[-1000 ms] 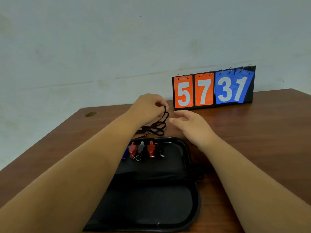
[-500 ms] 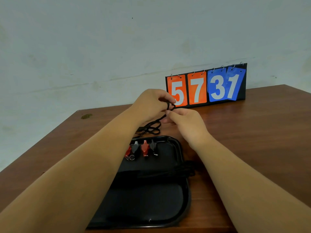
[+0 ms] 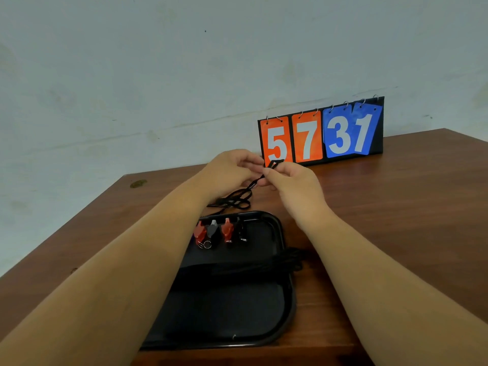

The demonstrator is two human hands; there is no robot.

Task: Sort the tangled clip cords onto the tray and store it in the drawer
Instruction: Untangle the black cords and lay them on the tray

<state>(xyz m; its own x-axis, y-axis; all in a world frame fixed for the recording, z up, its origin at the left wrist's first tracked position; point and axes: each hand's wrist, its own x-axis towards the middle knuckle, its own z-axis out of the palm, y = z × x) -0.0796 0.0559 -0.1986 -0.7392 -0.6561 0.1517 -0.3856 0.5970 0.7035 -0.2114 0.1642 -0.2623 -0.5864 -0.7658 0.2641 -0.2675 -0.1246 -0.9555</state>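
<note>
A black tray [image 3: 287, 310] lies on the brown table in front of me. Red, grey and black clips [image 3: 219, 232] sit in a row at its far end, and a bundle of black cords [image 3: 280, 262] crosses its middle. Beyond the tray a tangled black cord [image 3: 235, 199] rises off the table to my hands. My left hand [image 3: 232, 171] and my right hand [image 3: 293, 183] both pinch the top of this cord, fingertips almost touching, just in front of the scoreboard.
A flip scoreboard [image 3: 320, 133] reading 57 and 31 stands at the back of the table [image 3: 409, 220] against a pale wall. The table's left edge runs diagonally past my left forearm. A small stain [image 3: 137, 183] marks the far left corner.
My right hand has moved in from beside the cord to pinch it along with my left. Both hands have lifted the cord's top slightly higher.
</note>
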